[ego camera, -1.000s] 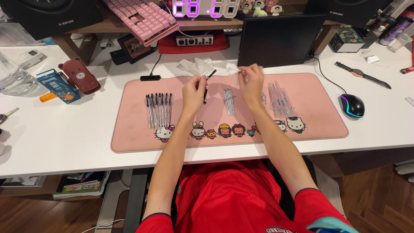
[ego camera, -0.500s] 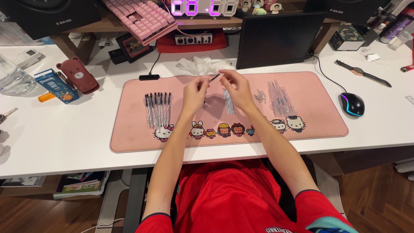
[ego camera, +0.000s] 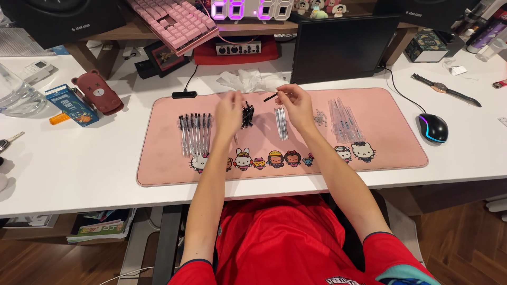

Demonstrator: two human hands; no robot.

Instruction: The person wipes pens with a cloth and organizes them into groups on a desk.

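The person wears a red short-sleeved shirt (ego camera: 280, 237) whose sleeve hems are edged with a thin dark band. At the lower right of the shirt sits a teal patch beside a small round badge. Both forearms are bare, with no watch, ring or bracelet showing.

Left hand (ego camera: 229, 113) loosely curled; right hand (ego camera: 297, 104) pinching.

Bright, even light falls from above on the white desk (ego camera: 79, 169); shadows stay soft. The purple clock (ego camera: 252, 9) glows overexposed. Edges curve slightly, and the hands look faintly blurred.
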